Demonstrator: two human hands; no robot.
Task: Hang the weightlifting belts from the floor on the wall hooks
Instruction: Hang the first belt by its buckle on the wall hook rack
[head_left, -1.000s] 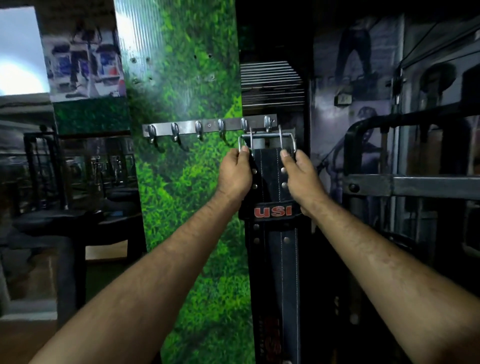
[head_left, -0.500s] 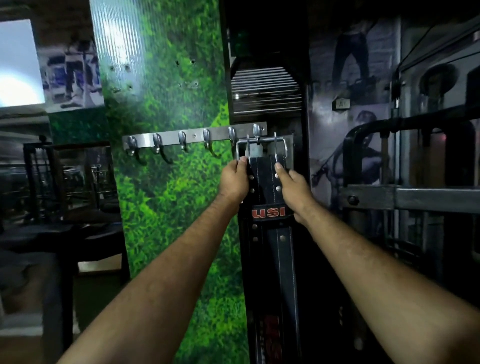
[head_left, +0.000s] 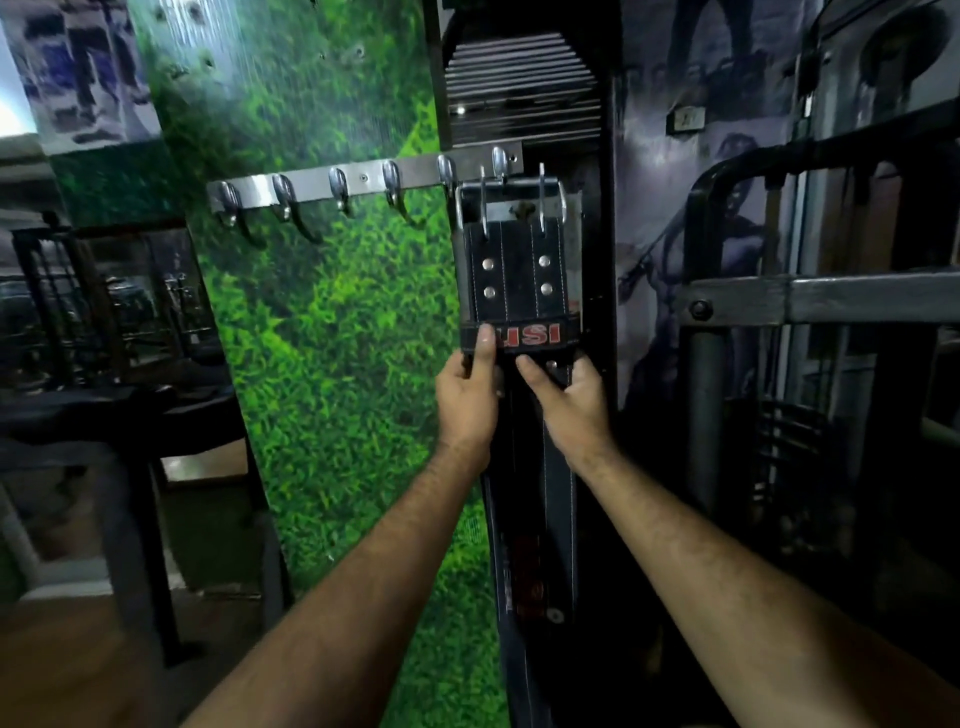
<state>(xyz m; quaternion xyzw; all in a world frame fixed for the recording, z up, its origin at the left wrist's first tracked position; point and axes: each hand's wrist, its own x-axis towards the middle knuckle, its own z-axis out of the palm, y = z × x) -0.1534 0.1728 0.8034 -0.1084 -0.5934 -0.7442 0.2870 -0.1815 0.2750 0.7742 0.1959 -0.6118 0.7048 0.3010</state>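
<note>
Hanging belt (head_left: 511, 270) — left hand (head_left: 467, 400), right hand (head_left: 569, 402) gripping

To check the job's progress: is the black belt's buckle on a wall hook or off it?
On, apparently: the buckle sits over the rightmost hook of the rack, and the belt hangs straight down.

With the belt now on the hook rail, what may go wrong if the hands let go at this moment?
1. The buckle hangs on the last hook at the rail's right end, so it may slip off sideways.
2. Both the left hand and right hand hold the belt below its red-lettered loop; a downward pull might unseat the buckle.
3. The long strap may swing on release.
</note>
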